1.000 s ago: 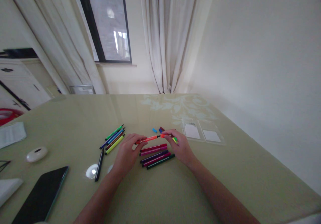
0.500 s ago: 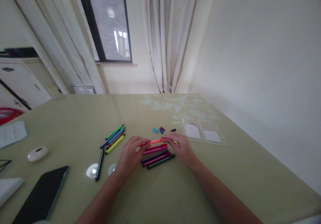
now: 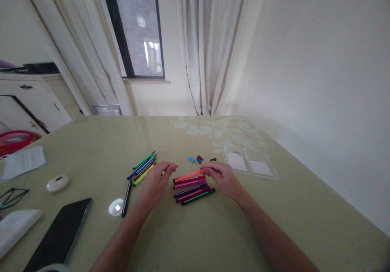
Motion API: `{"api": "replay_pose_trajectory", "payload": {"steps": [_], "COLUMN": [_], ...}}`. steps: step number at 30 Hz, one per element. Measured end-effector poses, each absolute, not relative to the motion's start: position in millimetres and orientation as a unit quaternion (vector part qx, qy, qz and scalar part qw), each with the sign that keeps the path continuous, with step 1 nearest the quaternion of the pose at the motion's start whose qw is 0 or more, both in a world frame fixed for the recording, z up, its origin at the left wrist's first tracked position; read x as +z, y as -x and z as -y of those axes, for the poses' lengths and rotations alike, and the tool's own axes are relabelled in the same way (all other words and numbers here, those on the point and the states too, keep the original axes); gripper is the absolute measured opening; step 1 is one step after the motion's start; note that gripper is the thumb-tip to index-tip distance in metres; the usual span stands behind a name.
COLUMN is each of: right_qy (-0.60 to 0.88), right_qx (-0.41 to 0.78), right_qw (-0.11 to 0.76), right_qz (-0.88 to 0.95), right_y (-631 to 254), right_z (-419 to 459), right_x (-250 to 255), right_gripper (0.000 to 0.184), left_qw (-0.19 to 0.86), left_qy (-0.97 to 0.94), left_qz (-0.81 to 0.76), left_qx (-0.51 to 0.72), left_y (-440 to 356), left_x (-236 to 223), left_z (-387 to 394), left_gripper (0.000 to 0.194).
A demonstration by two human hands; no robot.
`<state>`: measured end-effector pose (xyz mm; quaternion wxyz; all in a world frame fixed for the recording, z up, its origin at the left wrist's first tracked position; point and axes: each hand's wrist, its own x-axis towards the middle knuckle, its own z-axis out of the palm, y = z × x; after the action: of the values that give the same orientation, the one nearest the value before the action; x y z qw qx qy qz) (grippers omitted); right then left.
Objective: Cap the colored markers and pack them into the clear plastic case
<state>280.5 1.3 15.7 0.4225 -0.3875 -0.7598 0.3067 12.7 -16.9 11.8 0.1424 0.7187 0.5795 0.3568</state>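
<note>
My right hand [image 3: 224, 179] pinches the right end of an orange marker [image 3: 189, 176], whose left end reaches over the row of markers on the table. In that row lie a red marker [image 3: 198, 179], a pink marker [image 3: 189, 183], a dark purple marker [image 3: 190, 191], a magenta marker [image 3: 193, 194] and a dark green marker [image 3: 198, 196]. To the left, my left hand [image 3: 157, 180] hovers apart from the row, its fingers loosely extended and nothing visible in them. Beside it are uncapped markers, among them a yellow-green marker [image 3: 143, 176] and a green marker [image 3: 144, 160].
Small loose caps, including a light blue cap [image 3: 191, 159] and a black cap [image 3: 213, 159], lie beyond my hands. A clear plastic case [image 3: 248, 164] is at the right. Leftward are a black marker [image 3: 126, 199], a round clear disc [image 3: 115, 207], a tablet [image 3: 59, 235] and glasses [image 3: 14, 198].
My left hand has let go of the orange marker and moved left. The orange marker's left end has lowered towards the row, while my right hand keeps its right end. The view has shifted slightly.
</note>
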Motion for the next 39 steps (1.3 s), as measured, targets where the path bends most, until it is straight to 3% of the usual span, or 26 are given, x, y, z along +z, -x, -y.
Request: {"api": "replay_pose_trajectory", "payload": {"steps": [4, 8, 21, 25, 29, 34, 39], "right_qy": [0.388, 0.394, 0.386, 0.474, 0.563, 0.577, 0.584], "right_qx": [0.284, 0.294, 0.226, 0.133, 0.062, 0.050, 0.041], "right_qw": [0.376, 0.343, 0.301, 0.311, 0.224, 0.121, 0.119], "right_qz": [0.792, 0.800, 0.842, 0.813, 0.793, 0.806, 0.802], "right_y": [-292.8, -297.3, -294.5, -308.6, -316.3, -304.7, -303.1], "right_z": [-4.0, -4.5, -3.4, -13.2, -17.1, -11.4, -10.6], "right_x": [20.5, 19.5, 17.1, 17.3, 15.9, 11.8, 11.9], "right_gripper": [0.021, 0.020, 0.024, 0.027, 0.022, 0.017, 0.014], "left_qw": [-0.030, -0.061, -0.083, -0.070, -0.041, 0.079, 0.182], "left_qy": [-0.640, -0.616, -0.610, -0.635, -0.682, -0.716, -0.703], "left_qz": [-0.745, -0.782, -0.787, -0.766, -0.720, -0.631, -0.541], "left_qx": [0.189, 0.070, 0.043, 0.065, 0.126, 0.287, 0.425], "left_y": [12.4, 21.7, 24.5, 23.1, 9.5, -8.6, -17.5], "left_x": [13.7, 8.5, 12.7, 1.5, -5.0, 1.7, 10.4], "left_z": [16.8, 19.0, 21.9, 18.2, 13.9, 13.3, 17.5], "left_gripper": [0.025, 0.024, 0.028, 0.027, 0.027, 0.026, 0.030]}}
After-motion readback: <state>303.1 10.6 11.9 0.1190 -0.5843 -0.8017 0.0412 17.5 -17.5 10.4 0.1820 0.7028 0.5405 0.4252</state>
